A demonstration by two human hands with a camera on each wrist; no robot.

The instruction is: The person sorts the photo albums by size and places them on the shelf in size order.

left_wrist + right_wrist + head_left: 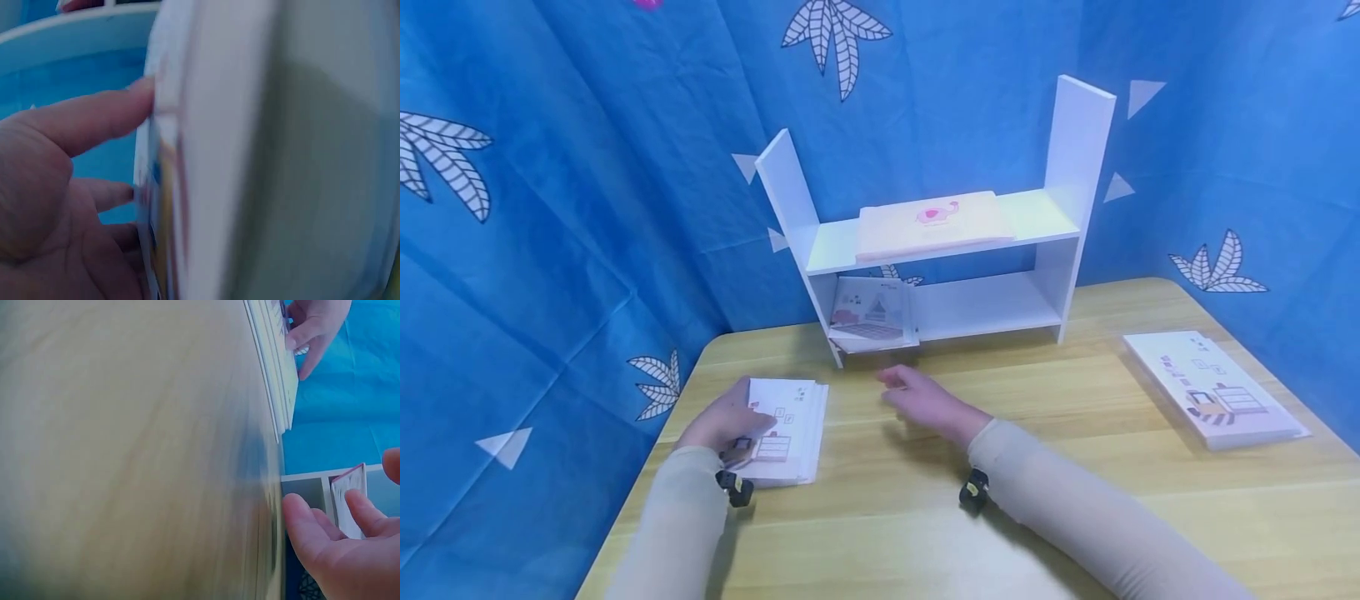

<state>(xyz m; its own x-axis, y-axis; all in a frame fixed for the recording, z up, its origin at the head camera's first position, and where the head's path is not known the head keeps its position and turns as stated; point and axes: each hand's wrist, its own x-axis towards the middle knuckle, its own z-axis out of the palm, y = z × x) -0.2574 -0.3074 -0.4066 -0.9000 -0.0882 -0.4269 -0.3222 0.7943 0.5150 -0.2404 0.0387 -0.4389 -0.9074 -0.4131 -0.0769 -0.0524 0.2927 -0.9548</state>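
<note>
On the left side of the table lies a stack of thin white books (797, 417), its top cover printed with furniture drawings. My left hand (722, 421) rests over the stack's left edge, thumb across the cover. In the left wrist view the thumb and fingertips touch the cover side of the books (219, 125), with no firm grip visible. My right hand (928, 404) hovers over the table between that stack and a white shelf (1063, 158), its fingers loosely bent. Nothing is held in it, as the right wrist view of this hand (344, 556) shows.
Several books (872, 312) lie at the left of the lower shelf, jutting slightly past its front. A pale book with a pink elephant (936, 225) lies on the upper shelf. Another white stack (1217, 387) is at the table's right. A blue curtain (565, 250) surrounds the table.
</note>
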